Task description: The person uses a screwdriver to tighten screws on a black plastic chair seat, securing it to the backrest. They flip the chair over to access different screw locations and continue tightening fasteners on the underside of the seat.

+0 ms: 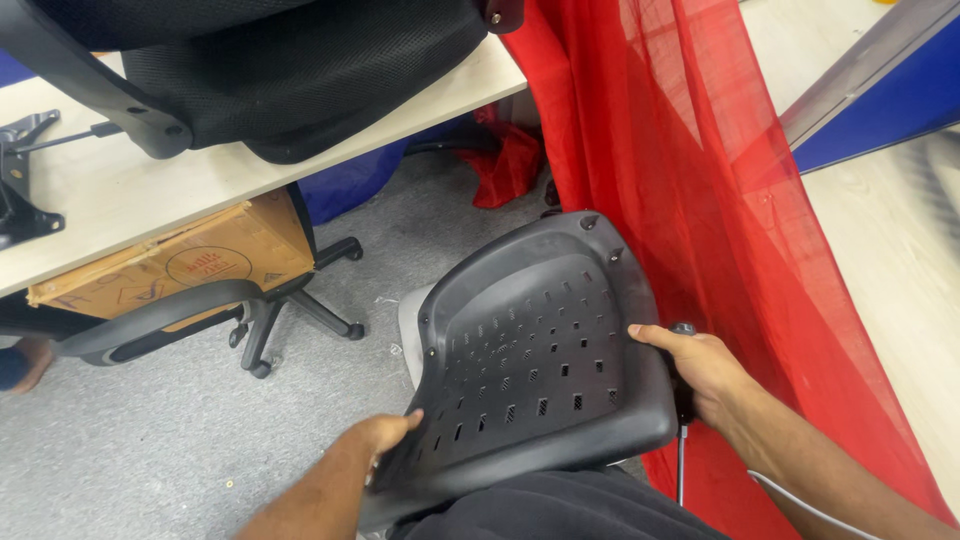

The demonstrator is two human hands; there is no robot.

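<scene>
The scene is evenly and brightly lit from above, soft shadows are cast, and slight blur is seen at the right edge.

A pale wooden table point(120, 190) runs across the upper left, carrying a black mesh chair seat point(290, 70) with its curved armrest point(80, 75), and 1 black metal bracket point(18, 190) at the left edge. Below it the grey carpeted floor point(170, 440) holds a cardboard box point(190, 262), tucked under the table, and a black chair base on castors point(295, 310). A red cloth point(510, 165) seems to touch the floor further back.
</scene>
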